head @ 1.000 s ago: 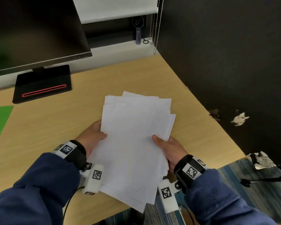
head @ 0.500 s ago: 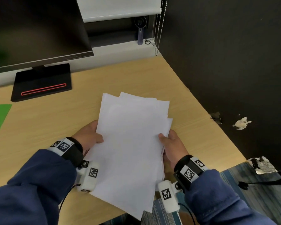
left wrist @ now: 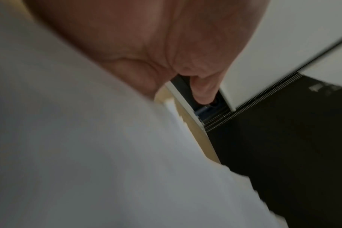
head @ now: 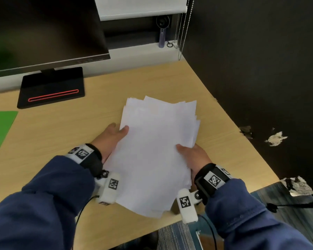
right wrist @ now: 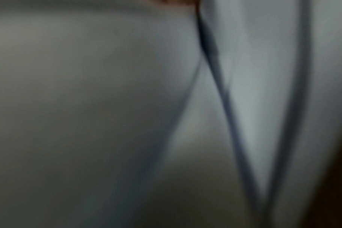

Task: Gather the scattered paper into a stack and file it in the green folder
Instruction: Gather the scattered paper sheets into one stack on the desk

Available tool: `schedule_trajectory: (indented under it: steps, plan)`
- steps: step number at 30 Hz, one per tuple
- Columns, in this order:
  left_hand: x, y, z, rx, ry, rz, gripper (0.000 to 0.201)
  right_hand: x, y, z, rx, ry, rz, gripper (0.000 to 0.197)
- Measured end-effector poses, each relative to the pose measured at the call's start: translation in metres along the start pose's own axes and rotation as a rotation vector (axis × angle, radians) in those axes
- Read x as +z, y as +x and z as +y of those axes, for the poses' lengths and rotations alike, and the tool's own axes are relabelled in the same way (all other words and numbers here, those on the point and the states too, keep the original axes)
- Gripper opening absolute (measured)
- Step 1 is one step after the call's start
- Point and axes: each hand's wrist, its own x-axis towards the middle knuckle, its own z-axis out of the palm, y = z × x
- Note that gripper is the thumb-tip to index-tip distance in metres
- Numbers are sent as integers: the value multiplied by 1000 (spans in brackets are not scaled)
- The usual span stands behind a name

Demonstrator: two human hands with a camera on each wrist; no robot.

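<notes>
Holding the paper stack (head: 155, 152) between both hands, you've got it lifted and tilted over the right half of the desk (head: 65, 134), lower end hanging past the near edge. Your left hand (head: 110, 139) pinches the left edge, thumb on top and fingers under; your right hand (head: 193, 156) pinches the right edge the same way. Versus a second ago: the left hand has slid up the edge toward the far end, the right has moved up a little too, and the top edges look tighter, though sheets are still fanned at the far right corner and at the bottom. The right wrist view shows only blurred sheets with gaps between them, so the stack isn't squared. My read: gathering is done, jogging is in progress, filing not started. The green folder (head: 0, 132) lies flat at the left edge of the desk, well apart from the stack; whether it's open I can't tell. Tap the stack on the desk before carrying it over, or loose sheets may slip. Around it: light wood desk, monitor (head: 43, 31) on a black base (head: 51, 87) at the far left, white roller blind (head: 141, 6) with bead chain (head: 182, 29) at the far right corner, dark wall (head: 260, 69) with chipped patches along the right edge, striped carpet (head: 177, 237) below the near edge.
</notes>
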Motion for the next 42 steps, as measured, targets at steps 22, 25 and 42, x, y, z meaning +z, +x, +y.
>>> schedule_trajectory:
  steps: [22,25,42]
  plan:
    - [-61,-66,-98,-243,-611,147,36,19,-32,37,183,649,-318,53]
    - [-97,-65,-103,-250,-487,144,38,-7,-18,18,195,579,-321,62]
    - [-95,-66,-99,-234,-578,-77,65,7,-5,-5,151,-42,-327,42]
